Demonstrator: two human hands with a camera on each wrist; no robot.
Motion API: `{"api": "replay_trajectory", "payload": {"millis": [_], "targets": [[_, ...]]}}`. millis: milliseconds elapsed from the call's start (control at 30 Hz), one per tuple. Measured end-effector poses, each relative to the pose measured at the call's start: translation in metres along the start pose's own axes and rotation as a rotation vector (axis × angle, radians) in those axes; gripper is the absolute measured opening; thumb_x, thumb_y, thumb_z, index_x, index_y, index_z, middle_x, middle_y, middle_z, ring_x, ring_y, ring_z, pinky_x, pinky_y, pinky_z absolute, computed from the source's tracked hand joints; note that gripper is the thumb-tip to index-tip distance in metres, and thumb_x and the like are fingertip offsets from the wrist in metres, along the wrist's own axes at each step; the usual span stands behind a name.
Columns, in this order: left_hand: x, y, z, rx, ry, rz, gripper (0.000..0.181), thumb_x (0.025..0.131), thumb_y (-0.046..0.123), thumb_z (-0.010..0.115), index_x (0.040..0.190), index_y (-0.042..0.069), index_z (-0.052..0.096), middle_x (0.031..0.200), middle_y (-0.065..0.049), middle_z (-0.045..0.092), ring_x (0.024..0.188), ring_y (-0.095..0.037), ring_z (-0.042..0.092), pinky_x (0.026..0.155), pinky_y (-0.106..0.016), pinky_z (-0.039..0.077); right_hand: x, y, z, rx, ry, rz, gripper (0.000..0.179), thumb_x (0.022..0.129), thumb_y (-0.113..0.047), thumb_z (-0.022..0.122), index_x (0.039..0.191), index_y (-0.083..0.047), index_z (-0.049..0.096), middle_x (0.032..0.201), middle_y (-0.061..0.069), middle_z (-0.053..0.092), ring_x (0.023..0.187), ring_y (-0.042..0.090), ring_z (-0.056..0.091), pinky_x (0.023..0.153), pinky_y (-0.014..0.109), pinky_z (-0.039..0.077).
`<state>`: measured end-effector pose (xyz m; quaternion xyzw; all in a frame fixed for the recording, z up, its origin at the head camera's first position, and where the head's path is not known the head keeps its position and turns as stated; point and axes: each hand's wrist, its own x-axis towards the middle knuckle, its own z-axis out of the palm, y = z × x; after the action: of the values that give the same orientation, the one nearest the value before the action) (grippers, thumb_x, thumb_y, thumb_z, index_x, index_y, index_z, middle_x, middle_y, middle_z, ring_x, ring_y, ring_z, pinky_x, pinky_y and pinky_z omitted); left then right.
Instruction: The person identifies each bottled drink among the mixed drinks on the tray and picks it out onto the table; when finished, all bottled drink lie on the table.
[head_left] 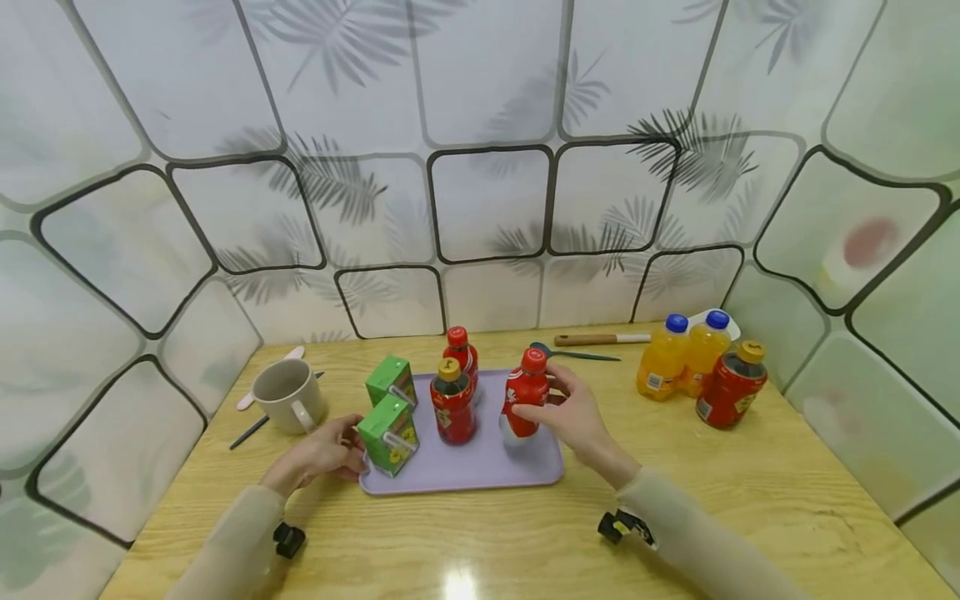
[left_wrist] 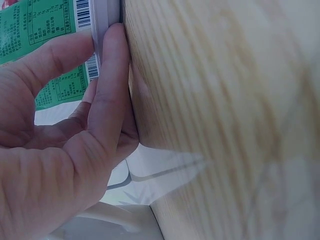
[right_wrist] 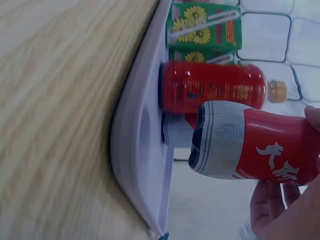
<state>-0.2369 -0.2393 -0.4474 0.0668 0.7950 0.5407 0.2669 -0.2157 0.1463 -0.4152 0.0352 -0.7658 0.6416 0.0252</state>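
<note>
A lilac tray (head_left: pixel 480 477) lies on the table. My left hand (head_left: pixel 327 454) pinches its left rim, the thumb beside a green drink carton (left_wrist: pixel 45 47) and the other fingers along the tray's outer side. My right hand (head_left: pixel 581 417) grips a red-and-white bottle (right_wrist: pixel 270 142) with a red cap; its base hangs just above the tray's right part, slightly tilted. Also on the tray stand the front green carton (head_left: pixel 388 433), a back green carton (head_left: pixel 392 381), a dark-red bottle with a yellow cap (head_left: pixel 453 408), and behind it another red-capped bottle (head_left: pixel 462 354).
A grey mug (head_left: pixel 283 396) stands at the left, near a pink utensil (head_left: pixel 247 400) and a dark thin stick (head_left: pixel 250 432). Behind the tray lie a dark-green spoon (head_left: pixel 577 354) and a wooden-handled utensil (head_left: pixel 592 339). At right stand two orange bottles (head_left: pixel 662 362) and a dark-red bottle (head_left: pixel 729 392).
</note>
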Motion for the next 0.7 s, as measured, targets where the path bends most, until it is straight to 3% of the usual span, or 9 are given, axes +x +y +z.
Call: {"api": "replay_trajectory", "payload": {"millis": [100,267,700], "targets": [[0.000,0.001,0.000,-0.002,0.001,0.001,0.067,0.073,-0.013,0.066,0.134,-0.007,0.038,0.105,-0.017,0.046,0.087,-0.024,0.059,0.074,-0.039,0.063,0.002,0.001,-0.012,0.004,0.019,0.002,0.071,0.076,-0.016,0.084,0.139,-0.015,0.052,0.126,0.014,0.061,0.097,0.026,0.062,0.084,0.030,0.056],[-0.001,0.002,0.001,0.007,0.010,-0.001,0.068,0.073,-0.013,0.065,0.134,-0.007,0.038,0.105,-0.017,0.047,0.088,-0.024,0.058,0.074,-0.039,0.063,0.007,0.004,-0.029,-0.025,0.059,0.006,0.074,0.077,-0.020,0.084,0.142,-0.014,0.050,0.129,0.015,0.059,0.098,0.026,0.062,0.083,0.026,0.057],[0.001,0.000,0.002,0.022,0.035,-0.020,0.070,0.071,-0.012,0.066,0.135,-0.007,0.038,0.104,-0.016,0.047,0.088,-0.024,0.058,0.071,-0.038,0.063,0.019,0.020,-0.067,-0.055,0.169,0.089,0.083,0.078,-0.020,0.083,0.149,-0.010,0.041,0.141,0.016,0.051,0.124,0.031,0.050,0.080,0.010,0.050]]}}
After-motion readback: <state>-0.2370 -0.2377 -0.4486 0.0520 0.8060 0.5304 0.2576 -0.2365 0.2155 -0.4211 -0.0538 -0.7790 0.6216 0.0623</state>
